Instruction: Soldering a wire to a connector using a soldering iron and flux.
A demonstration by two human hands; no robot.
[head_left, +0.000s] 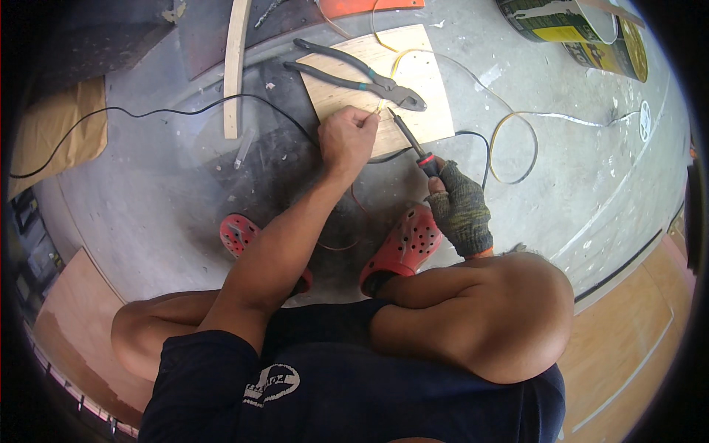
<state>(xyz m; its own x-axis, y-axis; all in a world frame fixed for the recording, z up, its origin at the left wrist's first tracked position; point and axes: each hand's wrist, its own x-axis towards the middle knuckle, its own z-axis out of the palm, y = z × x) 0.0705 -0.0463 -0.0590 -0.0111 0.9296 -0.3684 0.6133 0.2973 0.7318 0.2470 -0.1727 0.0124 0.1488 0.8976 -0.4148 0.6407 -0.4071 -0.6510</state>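
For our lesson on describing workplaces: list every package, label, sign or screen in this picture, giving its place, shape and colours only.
Paint can: top right on the floor, round, dark green with a yellow label band.
Second can: just right of the first, tilted, yellow and dark green.
Round sticker: floor at far right, white.
No screens or signs.

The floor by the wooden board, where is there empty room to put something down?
Bare concrete lies left of the board, between the black cable and the left red clog. More lies right of the yellow wire loop. On the board it is crowded: pliers, soldering iron, both hands.

Pliers (362, 74) on board (425, 111) behind hands
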